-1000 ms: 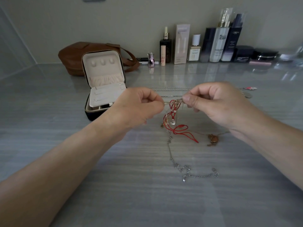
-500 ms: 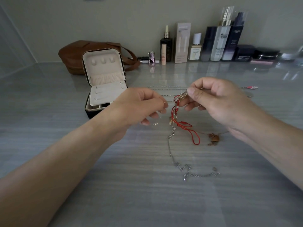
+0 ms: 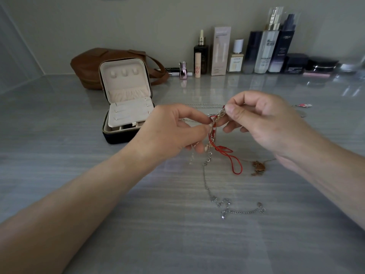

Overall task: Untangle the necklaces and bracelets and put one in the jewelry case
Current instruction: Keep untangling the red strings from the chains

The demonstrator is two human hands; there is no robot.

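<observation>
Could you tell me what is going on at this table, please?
A person is picking apart a tangle of jewelry above the table. The right hand pinches its top and the left hand pinches it just below. A red cord and a silver chain trail from it onto the table. The jewelry case stands open at the left; no piece visibly lies in it.

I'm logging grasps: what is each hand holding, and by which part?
Both pinch the jewelry tangle near its top: the right hand at the uppermost chain links, the left hand just below, on the red cord.
</observation>
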